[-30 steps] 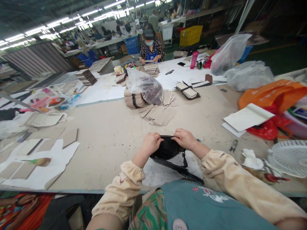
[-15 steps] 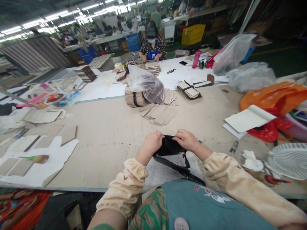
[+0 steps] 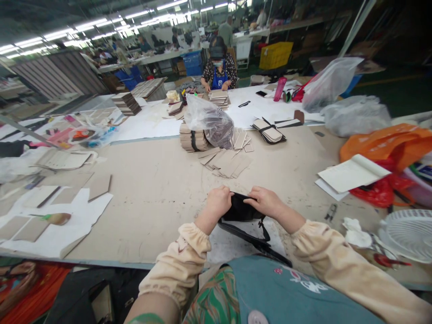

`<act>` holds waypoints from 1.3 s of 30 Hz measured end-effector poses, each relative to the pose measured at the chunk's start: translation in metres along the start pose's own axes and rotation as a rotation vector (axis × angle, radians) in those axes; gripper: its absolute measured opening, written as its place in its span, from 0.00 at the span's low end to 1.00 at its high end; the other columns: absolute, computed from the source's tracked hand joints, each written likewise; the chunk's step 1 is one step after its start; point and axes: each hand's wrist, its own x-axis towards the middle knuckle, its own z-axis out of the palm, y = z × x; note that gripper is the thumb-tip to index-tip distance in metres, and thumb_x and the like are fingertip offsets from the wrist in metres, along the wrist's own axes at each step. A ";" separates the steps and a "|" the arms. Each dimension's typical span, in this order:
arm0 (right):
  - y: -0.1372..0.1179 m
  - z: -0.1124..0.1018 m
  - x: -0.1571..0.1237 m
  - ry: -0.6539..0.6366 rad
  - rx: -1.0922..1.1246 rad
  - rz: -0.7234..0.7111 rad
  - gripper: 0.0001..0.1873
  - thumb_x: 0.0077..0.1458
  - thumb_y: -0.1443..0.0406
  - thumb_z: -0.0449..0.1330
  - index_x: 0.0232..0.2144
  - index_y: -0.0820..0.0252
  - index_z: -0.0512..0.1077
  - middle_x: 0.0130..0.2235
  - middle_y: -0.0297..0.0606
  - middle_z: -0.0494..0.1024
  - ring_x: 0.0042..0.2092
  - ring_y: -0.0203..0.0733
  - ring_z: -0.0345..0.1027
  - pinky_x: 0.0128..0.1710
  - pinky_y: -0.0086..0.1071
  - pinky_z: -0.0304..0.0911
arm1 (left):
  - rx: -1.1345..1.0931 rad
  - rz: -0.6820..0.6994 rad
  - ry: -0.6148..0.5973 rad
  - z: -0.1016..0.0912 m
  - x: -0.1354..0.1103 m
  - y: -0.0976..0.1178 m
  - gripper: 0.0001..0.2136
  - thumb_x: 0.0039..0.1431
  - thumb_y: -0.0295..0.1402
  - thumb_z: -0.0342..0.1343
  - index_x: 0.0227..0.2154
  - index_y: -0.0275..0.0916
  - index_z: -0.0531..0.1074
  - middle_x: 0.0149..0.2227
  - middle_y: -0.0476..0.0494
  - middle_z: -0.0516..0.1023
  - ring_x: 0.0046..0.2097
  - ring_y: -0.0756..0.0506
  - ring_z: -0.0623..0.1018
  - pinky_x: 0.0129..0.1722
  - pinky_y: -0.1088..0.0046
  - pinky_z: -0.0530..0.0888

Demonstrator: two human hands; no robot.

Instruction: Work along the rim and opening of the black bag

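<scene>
A small black pouch [image 3: 241,209] with a zip pull sits on the worktable [image 3: 155,189] right in front of me. My left hand [image 3: 218,202] grips its left upper edge and my right hand [image 3: 266,201] grips its right upper edge. A flat black piece [image 3: 254,239] lies under the pouch toward me. Both forearms wear cream sleeve covers.
Loose grey card pieces [image 3: 224,160] and a strapped stack [image 3: 193,138] beside a clear plastic bag [image 3: 209,119] lie beyond my hands. Small snips [image 3: 330,211], white papers [image 3: 351,173], an orange bag [image 3: 381,139] and a white fan [image 3: 407,234] are at right. A person [image 3: 219,69] works across the table.
My hands stay on the pouch and have drawn slightly closer together, folding its top edge. The view has shifted a little; nothing else on the table has moved.
</scene>
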 end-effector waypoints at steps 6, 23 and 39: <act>-0.016 -0.007 0.017 -0.021 -0.082 0.013 0.13 0.59 0.55 0.56 0.34 0.55 0.74 0.31 0.35 0.71 0.34 0.39 0.64 0.29 0.30 0.51 | 0.009 -0.016 0.003 0.000 -0.001 0.001 0.11 0.63 0.36 0.46 0.32 0.37 0.70 0.34 0.44 0.72 0.36 0.47 0.73 0.33 0.72 0.66; 0.000 0.004 -0.007 0.031 -0.080 -0.003 0.14 0.62 0.59 0.53 0.28 0.59 0.72 0.31 0.36 0.70 0.36 0.38 0.63 0.33 0.28 0.53 | -0.005 -0.034 -0.013 -0.003 -0.001 0.005 0.12 0.62 0.37 0.46 0.33 0.37 0.71 0.35 0.43 0.73 0.37 0.46 0.73 0.35 0.72 0.67; -0.025 -0.002 0.017 -0.001 -0.066 0.023 0.11 0.60 0.58 0.55 0.35 0.57 0.74 0.34 0.36 0.71 0.37 0.38 0.65 0.33 0.27 0.55 | -0.076 -0.012 0.011 -0.001 -0.004 0.004 0.11 0.62 0.35 0.47 0.31 0.36 0.72 0.34 0.42 0.74 0.38 0.46 0.74 0.39 0.71 0.69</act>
